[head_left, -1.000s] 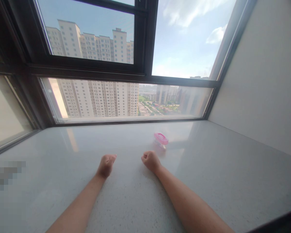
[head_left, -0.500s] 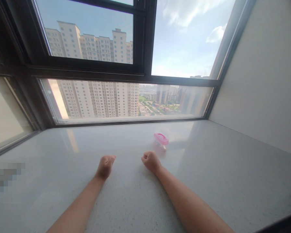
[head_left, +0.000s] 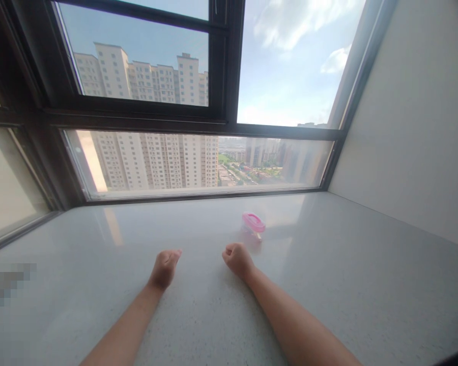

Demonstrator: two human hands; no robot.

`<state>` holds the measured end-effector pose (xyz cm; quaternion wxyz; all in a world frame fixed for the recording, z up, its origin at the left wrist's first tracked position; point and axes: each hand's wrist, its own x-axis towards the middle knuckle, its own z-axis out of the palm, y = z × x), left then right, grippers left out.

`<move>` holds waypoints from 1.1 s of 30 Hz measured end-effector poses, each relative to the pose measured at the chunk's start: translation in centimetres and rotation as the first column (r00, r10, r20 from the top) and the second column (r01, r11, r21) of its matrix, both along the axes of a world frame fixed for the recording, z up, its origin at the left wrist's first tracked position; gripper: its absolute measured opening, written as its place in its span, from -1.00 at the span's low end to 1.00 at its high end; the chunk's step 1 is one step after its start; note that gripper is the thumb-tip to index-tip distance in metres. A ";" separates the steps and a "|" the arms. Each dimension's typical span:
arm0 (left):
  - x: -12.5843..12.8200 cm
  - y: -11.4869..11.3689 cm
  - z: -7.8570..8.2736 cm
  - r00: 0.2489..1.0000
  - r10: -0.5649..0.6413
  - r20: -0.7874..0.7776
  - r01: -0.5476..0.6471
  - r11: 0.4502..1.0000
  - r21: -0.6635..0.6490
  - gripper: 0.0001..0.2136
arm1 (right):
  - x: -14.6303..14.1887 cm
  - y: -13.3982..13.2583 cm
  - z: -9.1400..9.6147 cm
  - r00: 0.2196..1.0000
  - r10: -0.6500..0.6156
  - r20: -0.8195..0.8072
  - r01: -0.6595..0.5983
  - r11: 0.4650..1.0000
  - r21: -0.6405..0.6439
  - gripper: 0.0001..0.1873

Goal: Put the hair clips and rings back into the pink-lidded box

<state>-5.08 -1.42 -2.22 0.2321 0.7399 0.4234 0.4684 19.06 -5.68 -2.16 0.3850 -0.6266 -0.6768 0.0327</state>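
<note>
My left hand (head_left: 165, 268) rests on the pale speckled sill (head_left: 198, 320), curled into a fist with the thumb along the top. To its right, my right hand (head_left: 237, 259) is also closed in a fist on the same surface. No object shows in either fist. Just beyond my right hand sits a small clear container with a pink lid (head_left: 254, 222); a gap separates it from the hand. Its see-through lower part is hazy, so I cannot tell what it holds.
A dark-framed window (head_left: 229, 127) rises behind the sill, with tall buildings outside. A white wall (head_left: 412, 117) bounds the right side. At the left edge lies a pixelated patch (head_left: 7, 287) that I cannot make out.
The view has tilted up slightly, so everything sits a little lower in the picture. Both fists and the pink-lidded container keep their places on the sill.
</note>
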 end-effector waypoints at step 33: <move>0.0 0.3 -0.2 1.000 0.011 0.002 -0.011 0.997 -0.072 -0.58 | 0.1 0.0 -0.3 0.998 0.058 -0.032 -0.057 0.998 0.027 -0.68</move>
